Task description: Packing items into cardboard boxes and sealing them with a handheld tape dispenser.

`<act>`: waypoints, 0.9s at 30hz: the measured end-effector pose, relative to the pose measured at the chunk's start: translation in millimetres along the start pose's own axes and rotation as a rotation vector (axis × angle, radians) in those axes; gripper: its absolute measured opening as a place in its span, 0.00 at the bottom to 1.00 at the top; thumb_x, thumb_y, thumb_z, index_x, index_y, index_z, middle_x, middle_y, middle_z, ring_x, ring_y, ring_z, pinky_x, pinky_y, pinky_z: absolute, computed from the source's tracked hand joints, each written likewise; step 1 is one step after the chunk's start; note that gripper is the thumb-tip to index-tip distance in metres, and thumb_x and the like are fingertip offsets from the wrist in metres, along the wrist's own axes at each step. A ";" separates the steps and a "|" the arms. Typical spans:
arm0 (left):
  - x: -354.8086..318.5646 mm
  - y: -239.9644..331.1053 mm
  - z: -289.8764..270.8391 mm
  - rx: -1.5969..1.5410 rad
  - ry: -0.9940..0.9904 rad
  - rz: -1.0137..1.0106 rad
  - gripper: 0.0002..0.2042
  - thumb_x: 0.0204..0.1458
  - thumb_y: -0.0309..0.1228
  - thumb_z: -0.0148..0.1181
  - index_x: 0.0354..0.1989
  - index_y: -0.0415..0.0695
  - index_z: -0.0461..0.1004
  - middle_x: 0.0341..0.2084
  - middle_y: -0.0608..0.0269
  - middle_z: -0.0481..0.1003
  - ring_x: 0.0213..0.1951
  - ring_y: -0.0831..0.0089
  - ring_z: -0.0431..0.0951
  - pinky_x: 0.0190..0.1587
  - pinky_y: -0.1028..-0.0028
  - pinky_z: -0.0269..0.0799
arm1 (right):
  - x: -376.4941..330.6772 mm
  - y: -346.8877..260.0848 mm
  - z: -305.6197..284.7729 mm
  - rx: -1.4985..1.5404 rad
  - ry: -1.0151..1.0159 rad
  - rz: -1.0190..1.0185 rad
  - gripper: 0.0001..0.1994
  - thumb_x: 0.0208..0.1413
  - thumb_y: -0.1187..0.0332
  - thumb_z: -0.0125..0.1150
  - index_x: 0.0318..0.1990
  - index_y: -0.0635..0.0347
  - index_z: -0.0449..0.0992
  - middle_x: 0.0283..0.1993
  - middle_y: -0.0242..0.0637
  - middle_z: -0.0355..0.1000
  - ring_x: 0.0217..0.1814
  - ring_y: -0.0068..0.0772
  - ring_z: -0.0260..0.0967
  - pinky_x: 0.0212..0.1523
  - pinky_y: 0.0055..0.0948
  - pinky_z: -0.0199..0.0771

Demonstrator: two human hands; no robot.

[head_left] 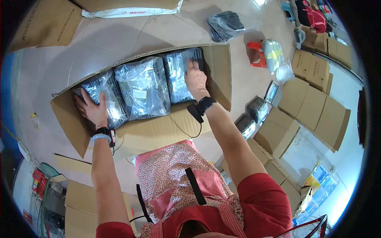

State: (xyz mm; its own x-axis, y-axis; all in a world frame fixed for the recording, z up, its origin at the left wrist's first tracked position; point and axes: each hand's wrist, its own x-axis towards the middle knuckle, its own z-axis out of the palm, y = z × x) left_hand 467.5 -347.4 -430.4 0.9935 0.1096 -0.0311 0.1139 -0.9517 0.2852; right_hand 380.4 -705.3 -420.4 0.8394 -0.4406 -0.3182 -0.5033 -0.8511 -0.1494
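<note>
1. Fingers of the left hand spread apart, laid flat on the leftmost plastic-wrapped pack at the left end of the open cardboard box; palm down, gripping nothing.
2. Fingers of the right hand held together and curled down onto the top edge of the rightmost pack, fingertips against its dark far corner; whether they truly clamp it, cannot tell.
3. Packs: three side by side filling the box, middle pack between the two hands. Each one is dark contents inside clear, crinkly, shiny film; small white label on the middle one.
4. Box: long brown carton, flaps open, lying on the pale floor right in front of the person; right flap stands just beside the right hand.
5. Wrists: dark band with a small device on each wrist; a thin cable runs from the right one over the near box flap.
6. Body: floral pink apron over a red top.
7. Around: another bagged dark bundle on the floor beyond the box, well apart; red tape dispenser near it; stacks of closed cartons to the right; two more wrapped packs beside those cartons.
</note>
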 end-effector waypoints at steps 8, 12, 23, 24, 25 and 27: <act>0.7 -2.2 4.0 -0.084 0.015 -0.012 0.42 0.41 0.61 0.55 0.65 0.60 0.50 0.65 0.49 0.45 0.64 0.43 0.45 0.60 0.42 0.45 | 38.7 -9.9 -7.9 -0.227 -0.014 -0.462 0.18 0.47 0.68 0.58 0.48 0.58 0.69 0.48 0.39 0.68 0.41 0.43 0.72 0.38 0.39 0.75; 1.6 5.1 -8.0 0.050 -0.011 -0.008 0.41 0.44 0.59 0.54 0.66 0.57 0.49 0.63 0.40 0.49 0.63 0.41 0.49 0.61 0.50 0.46 | 51.5 -21.9 -25.7 -0.327 -0.298 -0.425 0.15 0.48 0.63 0.59 0.42 0.60 0.71 0.44 0.41 0.70 0.41 0.44 0.72 0.39 0.40 0.74; 3.0 -10.6 -4.5 -0.491 -0.125 -0.228 0.44 0.41 0.50 0.64 0.63 0.40 0.51 0.58 0.43 0.58 0.59 0.51 0.60 0.59 0.62 0.56 | 42.5 0.0 -52.5 -0.084 -0.507 -0.364 0.16 0.49 0.53 0.58 0.35 0.55 0.72 0.33 0.45 0.72 0.41 0.50 0.70 0.39 0.44 0.70; -4.4 -15.4 -6.7 -0.412 -0.135 -0.252 0.45 0.40 0.48 0.65 0.63 0.39 0.51 0.57 0.43 0.59 0.58 0.54 0.61 0.58 0.64 0.57 | 35.0 -2.7 -69.0 -0.074 -0.545 -0.347 0.16 0.48 0.53 0.58 0.35 0.55 0.72 0.34 0.45 0.73 0.42 0.50 0.70 0.40 0.44 0.69; -9.0 -14.0 -8.6 -0.399 -0.138 -0.257 0.45 0.40 0.48 0.65 0.63 0.39 0.51 0.57 0.43 0.59 0.58 0.54 0.61 0.58 0.64 0.57 | 31.2 -6.2 -81.5 -0.063 -0.575 -0.330 0.16 0.48 0.52 0.58 0.34 0.55 0.73 0.34 0.45 0.73 0.43 0.50 0.69 0.40 0.44 0.69; -23.6 -0.6 -8.2 -0.267 -0.098 -0.161 0.49 0.37 0.53 0.65 0.64 0.40 0.49 0.60 0.43 0.55 0.60 0.46 0.56 0.59 0.57 0.55 | 21.3 -11.9 -109.1 -0.170 -0.608 -0.316 0.17 0.48 0.52 0.57 0.33 0.57 0.73 0.34 0.45 0.73 0.42 0.49 0.69 0.40 0.44 0.69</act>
State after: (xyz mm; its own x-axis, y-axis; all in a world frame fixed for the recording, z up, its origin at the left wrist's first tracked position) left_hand 443.9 -347.1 -422.0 0.9596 0.2124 -0.1844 0.2781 -0.8141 0.5097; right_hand 426.6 -735.7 -323.2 0.6518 0.0308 -0.7578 -0.1731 -0.9667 -0.1882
